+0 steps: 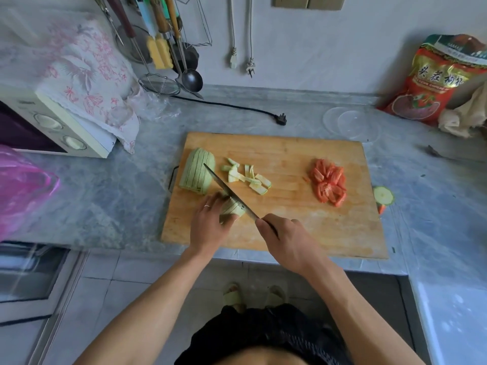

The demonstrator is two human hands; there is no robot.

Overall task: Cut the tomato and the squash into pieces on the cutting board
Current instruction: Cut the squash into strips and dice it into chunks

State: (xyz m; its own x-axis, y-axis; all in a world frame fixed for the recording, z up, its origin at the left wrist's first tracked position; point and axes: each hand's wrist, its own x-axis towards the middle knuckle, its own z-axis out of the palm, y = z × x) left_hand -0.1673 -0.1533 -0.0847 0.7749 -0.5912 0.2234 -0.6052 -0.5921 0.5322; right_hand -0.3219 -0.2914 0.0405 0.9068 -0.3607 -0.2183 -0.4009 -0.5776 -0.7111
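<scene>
While the tomato pieces (329, 182) lie finished at the cutting board's (290, 227) right, you are slicing squash: left hand (208, 225) curls over the squash piece (232, 209) near-left, right hand (287, 241) grips the knife (229, 193). Next, bring the blade straight down, fingertips tucked.

1. We see soft, even daylight, moderately bright, with only faint shadows.
2. We notice wide-angle bending toward the edges.
3. We find the pink bag (21, 191) at left blurred and the centre sharper.
</scene>
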